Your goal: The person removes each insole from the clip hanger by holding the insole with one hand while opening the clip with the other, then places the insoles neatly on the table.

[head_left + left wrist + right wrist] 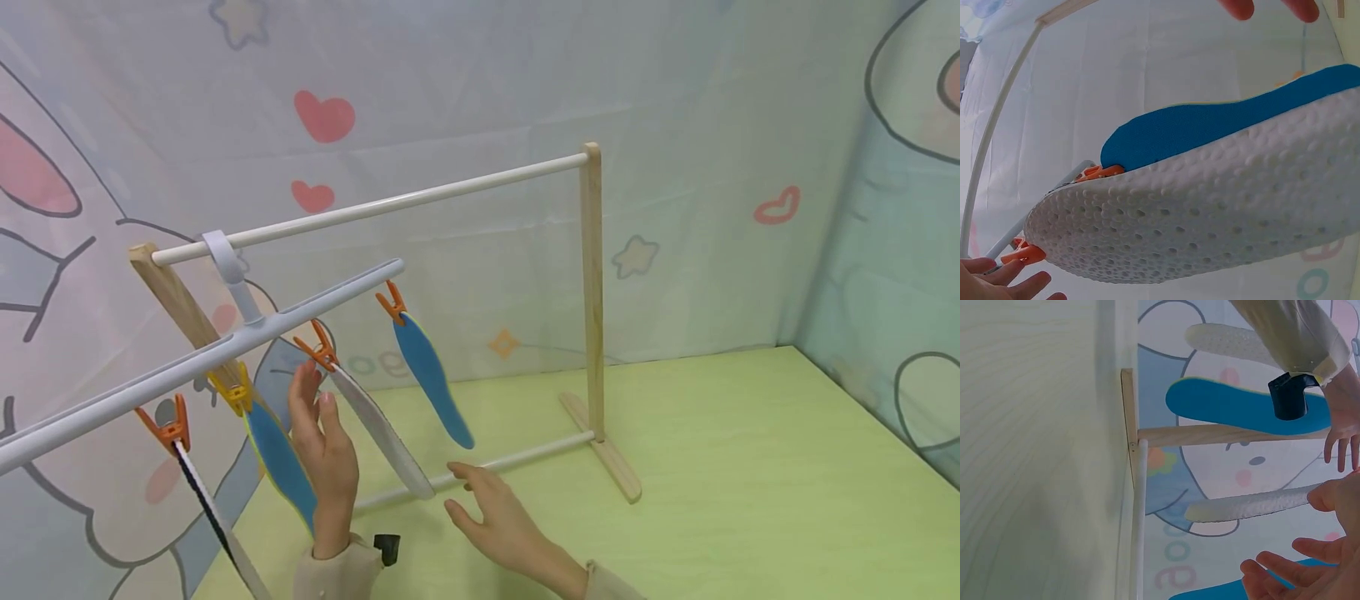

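My left hand (330, 462) is raised with its fingers up by an orange clip (322, 350). That clip hangs from a pale hanger bar (277, 329) and bites the top of an insole (384, 433). In the left wrist view, the insole's white, bumpy underside (1179, 219) fills the middle, and my fingertips (1007, 273) are right at the clip. Lower down, my right hand (506, 525) is spread loosely beside the insole's bottom end, holding nothing. Another blue insole (431, 375) hangs from an orange clip (392, 302) at the bar's end.
The hanger's hook (221, 250) sits over the white top rail (397, 202) of a wooden rack (592, 292). Left of my left hand hang a blue insole (277, 458) on a yellow clip (237, 389) and a black-and-white insole (210, 504). The rack stands on a green tabletop (750, 467).
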{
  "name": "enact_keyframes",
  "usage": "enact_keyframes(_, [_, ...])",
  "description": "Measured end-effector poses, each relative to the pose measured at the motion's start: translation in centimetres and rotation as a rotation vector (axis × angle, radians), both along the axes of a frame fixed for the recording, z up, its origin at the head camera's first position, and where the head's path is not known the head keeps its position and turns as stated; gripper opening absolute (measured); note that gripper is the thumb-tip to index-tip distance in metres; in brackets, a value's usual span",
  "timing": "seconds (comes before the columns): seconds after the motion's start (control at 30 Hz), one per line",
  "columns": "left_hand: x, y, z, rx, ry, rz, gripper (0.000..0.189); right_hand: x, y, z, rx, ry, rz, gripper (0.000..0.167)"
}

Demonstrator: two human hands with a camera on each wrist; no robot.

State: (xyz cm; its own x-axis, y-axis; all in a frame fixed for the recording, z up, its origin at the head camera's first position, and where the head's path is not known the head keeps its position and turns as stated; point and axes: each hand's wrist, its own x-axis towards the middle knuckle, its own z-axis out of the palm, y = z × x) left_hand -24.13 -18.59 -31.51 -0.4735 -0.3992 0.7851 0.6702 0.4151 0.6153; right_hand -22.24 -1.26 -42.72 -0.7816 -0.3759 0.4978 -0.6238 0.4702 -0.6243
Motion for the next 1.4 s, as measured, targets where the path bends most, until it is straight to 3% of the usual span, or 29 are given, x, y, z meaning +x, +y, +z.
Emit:
enact_keyframes(0.47, [-0.3, -0.5, 0.8, 0.056, -0.039, -0.056, 0.040, -0.3, -0.5, 0.2, 0.018, 0.043, 0.010, 0.044])
enact_keyframes(0.9, [-0.1, -0.8, 1.4, 0.030, -0.040, -0.044, 0.039, -0.8, -1.0, 0.5, 0.036, 0.069, 0.002, 0.044])
enact_keyframes(1.4, [-0.3, -1.5, 1.9, 0.031, -0.189, -0.046, 0.042, -1.3, -1.4, 0.3, 0.055, 0.068, 0.019, 0.043])
